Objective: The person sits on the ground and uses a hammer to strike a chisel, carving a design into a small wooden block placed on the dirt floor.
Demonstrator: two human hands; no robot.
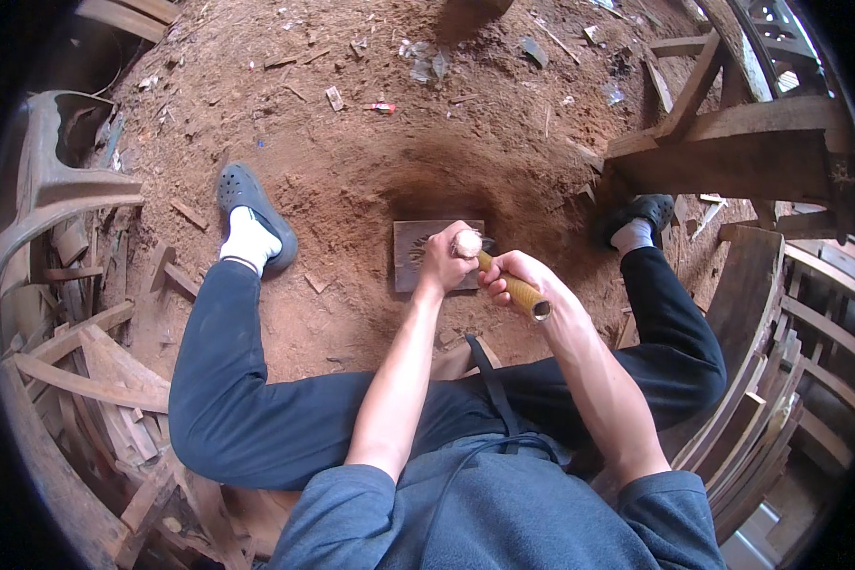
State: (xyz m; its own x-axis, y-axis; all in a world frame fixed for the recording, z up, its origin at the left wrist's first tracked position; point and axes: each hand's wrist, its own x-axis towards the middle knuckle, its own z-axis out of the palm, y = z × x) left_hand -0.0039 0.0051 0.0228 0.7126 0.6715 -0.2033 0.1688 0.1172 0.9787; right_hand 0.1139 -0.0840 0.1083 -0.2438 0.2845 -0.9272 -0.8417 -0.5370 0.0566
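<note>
My left hand [441,262] is closed around an upright tool whose round, pale, worn wooden butt [466,243] points up at me. The lower part of that tool is hidden by the hand. My right hand [515,274] grips a yellow, ribbed, tube-like handle [527,294], its dark hollow end turned toward me and its other end running up beside my left hand. Whatever sits at that far end is hidden. Beneath both hands a square wooden board [407,271] lies on the ground between my feet, with a dark radiating pattern partly covered by my left hand.
Brown sawdust-like ground [332,171] spreads ahead, strewn with wood scraps and litter. Curved wooden furniture parts [81,195] are stacked at left. A heavy timber frame [731,157] stands at far right, with stacked slats [746,418] nearer. My shod feet [256,209] flank the board.
</note>
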